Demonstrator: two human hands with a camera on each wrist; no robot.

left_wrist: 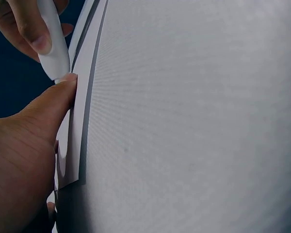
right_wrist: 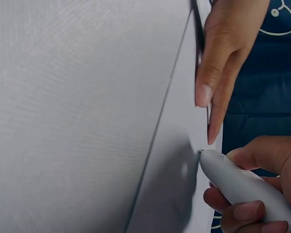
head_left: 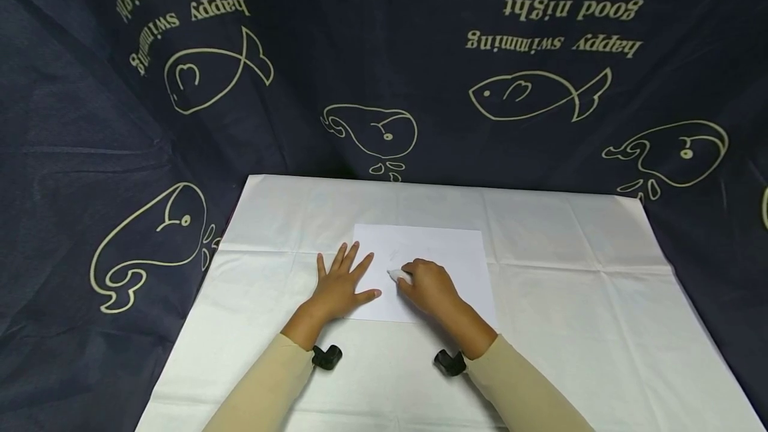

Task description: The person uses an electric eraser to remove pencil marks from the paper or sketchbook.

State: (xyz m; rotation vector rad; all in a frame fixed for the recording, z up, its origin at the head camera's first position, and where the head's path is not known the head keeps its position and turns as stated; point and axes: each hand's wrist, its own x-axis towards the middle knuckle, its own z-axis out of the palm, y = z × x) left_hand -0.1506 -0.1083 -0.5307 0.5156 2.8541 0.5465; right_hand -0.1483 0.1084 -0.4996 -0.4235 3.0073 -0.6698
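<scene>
Pen [right_wrist: 245, 184], we noted, sat tilted, tip at the paper [head_left: 450, 249]; the right hand [head_left: 431, 287] had fingers clamped round it, presumably for control; the left hand [head_left: 337, 292] lay fingers apart, likely steadying the paper.

Table [head_left: 600, 325] — spread with a white cloth [head_left: 282, 225], its fold creases crossing one another. Directly on the cloth: one sheet of white paper [head_left: 444, 243], lying near the middle — well inside both side edges.

A tapered white tool [right_wrist: 237, 180] tilts over flat white paper [head_left: 450, 244].
</scene>
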